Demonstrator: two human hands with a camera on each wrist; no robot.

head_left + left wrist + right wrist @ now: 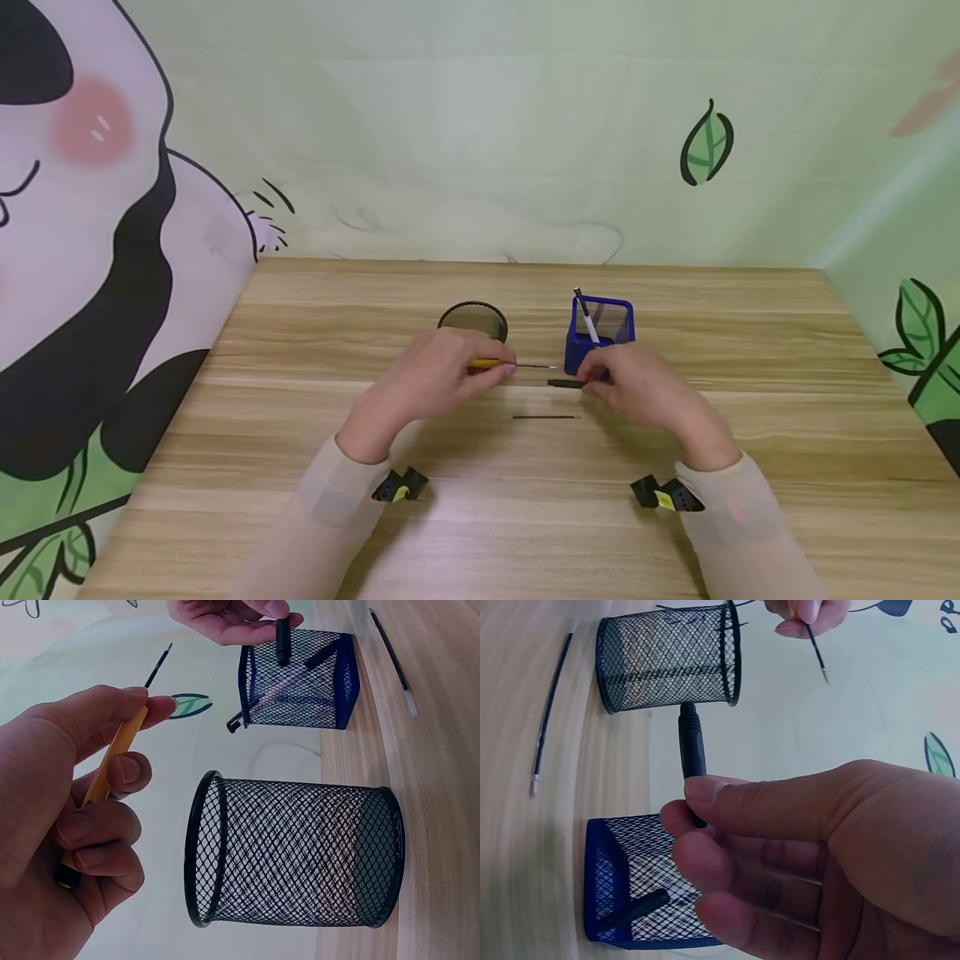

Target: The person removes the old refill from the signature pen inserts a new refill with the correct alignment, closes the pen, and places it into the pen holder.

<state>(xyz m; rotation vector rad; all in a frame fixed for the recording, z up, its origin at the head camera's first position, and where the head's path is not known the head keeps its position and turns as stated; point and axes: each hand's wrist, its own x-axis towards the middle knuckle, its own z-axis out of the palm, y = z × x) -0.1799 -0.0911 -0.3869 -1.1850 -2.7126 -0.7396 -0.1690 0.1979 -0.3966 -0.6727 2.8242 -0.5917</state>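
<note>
My left hand grips a yellow pen barrel, its fingers curled round it. A thin dark refill sticks out of the barrel's front end, pointing right toward the other hand. My right hand pinches a black pen piece with a ribbed end between thumb and fingertips. That piece is held in front of the blue mesh holder, pointing left. On the table between the hands and nearer to me lies another thin dark refill with a pale end.
Just behind my left hand stands a round black mesh cup. The square blue holder has a white pen with a black end leaning in it. The wooden table meets a painted wall covering at the back.
</note>
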